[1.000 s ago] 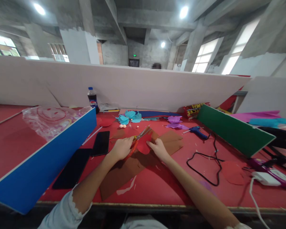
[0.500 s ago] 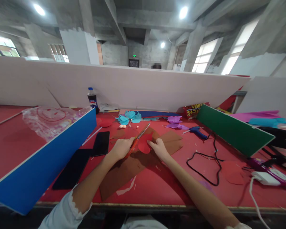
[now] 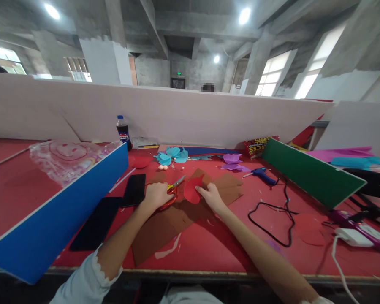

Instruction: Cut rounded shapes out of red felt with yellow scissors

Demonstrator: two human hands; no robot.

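My left hand (image 3: 158,195) is closed around a pair of scissors (image 3: 176,183) with red handles and a yellow part by the pivot. The blades point up and to the right, a little apart from a rounded red paper piece (image 3: 191,191). Between thumb and fingers, my right hand (image 3: 211,196) pinches that piece at its right edge. Beneath both hands lie folded brown paper sheets (image 3: 160,234) on the red tabletop (image 3: 221,249).
A blue board (image 3: 66,211) stands left, beside two dark flat devices (image 3: 96,223). Behind are turquoise paper petals (image 3: 172,155), purple petals (image 3: 232,158) and a cola bottle (image 3: 123,134). To the right are a blue glue gun (image 3: 264,175), its black cord and a green board (image 3: 313,173).
The scissors have drawn back left and down from the red paper, and their blades now lie lower. My right hand and the red piece stay almost in place.
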